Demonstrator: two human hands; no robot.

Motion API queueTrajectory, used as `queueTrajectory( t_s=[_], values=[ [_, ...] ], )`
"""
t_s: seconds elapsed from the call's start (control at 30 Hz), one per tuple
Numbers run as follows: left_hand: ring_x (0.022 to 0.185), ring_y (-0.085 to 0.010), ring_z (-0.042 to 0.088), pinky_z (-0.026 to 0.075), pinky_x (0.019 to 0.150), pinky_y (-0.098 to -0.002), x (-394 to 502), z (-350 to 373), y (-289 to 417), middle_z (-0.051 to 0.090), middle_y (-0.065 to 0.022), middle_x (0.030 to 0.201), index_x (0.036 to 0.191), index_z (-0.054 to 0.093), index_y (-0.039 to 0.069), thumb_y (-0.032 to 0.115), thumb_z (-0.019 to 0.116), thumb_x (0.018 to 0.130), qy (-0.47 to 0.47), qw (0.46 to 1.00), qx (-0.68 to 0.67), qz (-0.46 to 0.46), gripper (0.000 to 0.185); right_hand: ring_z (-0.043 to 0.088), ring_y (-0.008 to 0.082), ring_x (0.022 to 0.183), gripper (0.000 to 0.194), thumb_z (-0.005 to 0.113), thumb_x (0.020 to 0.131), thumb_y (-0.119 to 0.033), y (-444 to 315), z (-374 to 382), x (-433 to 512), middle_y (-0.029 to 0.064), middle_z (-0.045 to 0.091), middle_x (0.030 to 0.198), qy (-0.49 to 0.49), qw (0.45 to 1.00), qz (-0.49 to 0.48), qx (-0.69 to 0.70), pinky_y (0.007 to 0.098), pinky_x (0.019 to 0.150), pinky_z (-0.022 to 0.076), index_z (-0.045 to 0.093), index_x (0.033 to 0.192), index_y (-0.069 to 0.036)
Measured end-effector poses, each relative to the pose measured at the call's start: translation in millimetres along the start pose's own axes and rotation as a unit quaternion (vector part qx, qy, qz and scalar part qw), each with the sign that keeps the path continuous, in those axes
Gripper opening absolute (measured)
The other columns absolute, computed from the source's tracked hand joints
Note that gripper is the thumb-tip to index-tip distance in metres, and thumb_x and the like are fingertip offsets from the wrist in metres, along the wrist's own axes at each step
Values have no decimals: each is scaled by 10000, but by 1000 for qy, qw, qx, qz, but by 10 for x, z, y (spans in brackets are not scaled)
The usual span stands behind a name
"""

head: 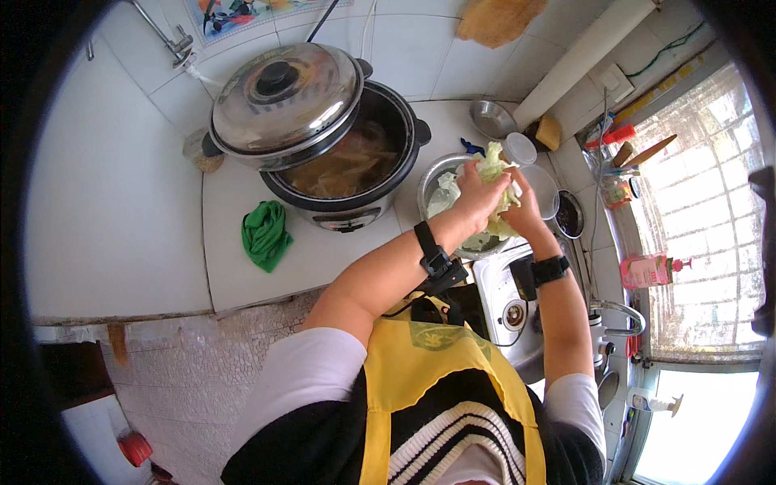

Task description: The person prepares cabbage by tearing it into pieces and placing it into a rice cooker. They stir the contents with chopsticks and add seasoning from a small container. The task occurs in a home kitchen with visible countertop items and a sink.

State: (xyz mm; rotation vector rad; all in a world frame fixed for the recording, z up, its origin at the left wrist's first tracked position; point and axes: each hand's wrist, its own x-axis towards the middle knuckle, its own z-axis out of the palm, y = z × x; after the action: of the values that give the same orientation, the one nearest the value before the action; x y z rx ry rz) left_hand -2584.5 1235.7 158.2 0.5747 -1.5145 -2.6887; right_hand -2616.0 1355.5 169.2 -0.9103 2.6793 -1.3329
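Note:
My left hand [482,194] and my right hand [522,206] hold pale green leafy vegetable, probably cabbage leaves [498,167], between them. They are above a round metal basin [426,182] with more leaves [444,195] in it. Left of the basin stands a large electric cooker [345,219] holding brownish liquid with pieces of food [348,162]. Its metal lid [242,124] with a black knob lies tilted across the cooker's left part, leaving the right part uncovered. The fingertips are partly hidden by the leaves.
A green cloth [265,235] lies on the white counter [242,291] beside the cooker. Behind the basin are a small metal bowl [492,119], a clear lid [520,148] and a sponge [548,133]. A sink [494,291] with a faucet [624,318] is nearer me, and a pink bottle [645,271] stands at the window.

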Motion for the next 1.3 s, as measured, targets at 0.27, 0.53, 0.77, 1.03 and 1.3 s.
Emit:
queueTrajectory(
  t_s=[0.27,0.53,0.77,1.03,1.3],
  values=[
    [1060,-257,510,509,794,-416,-15,60,35,406,-157,1217,1344,205,73,164,692,799,44,998,38,-11,737,528,248,1087,660,723,581,27,236,34,7,131,574,1138,-10,997,57,52,318,919,402,484,1191,-46],
    [1092,-238,441,470,863,-382,-480,57,884,344,-152,1181,1280,252,37,212,683,823,6,978,-23,209,653,542,342,954,411,645,679,-22,-850,-264,484,167,539,983,25,984,-178,-6,357,829,424,505,1065,-8],
    [1094,-260,415,385,935,-386,-645,-634,1618,349,-178,1164,1257,320,31,197,703,779,118,843,269,450,635,527,311,934,457,695,672,-57,-1315,455,1099,155,510,995,79,946,-293,113,358,825,424,483,1075,-18],
    [1037,-424,407,331,936,-479,-767,-1217,1500,368,-233,1143,1277,369,92,133,674,741,231,729,470,441,618,467,366,998,514,703,685,-135,-1123,1392,1287,141,470,1081,-13,935,-350,57,417,867,407,490,1153,-117],
    [1038,-463,389,340,926,-521,-892,-1258,1310,350,-242,1178,1260,419,126,44,663,721,211,661,580,427,598,447,313,1136,456,685,731,-230,-1008,1095,1303,111,525,1210,-170,875,-432,-137,426,984,333,544,1162,-183]
  ],
)
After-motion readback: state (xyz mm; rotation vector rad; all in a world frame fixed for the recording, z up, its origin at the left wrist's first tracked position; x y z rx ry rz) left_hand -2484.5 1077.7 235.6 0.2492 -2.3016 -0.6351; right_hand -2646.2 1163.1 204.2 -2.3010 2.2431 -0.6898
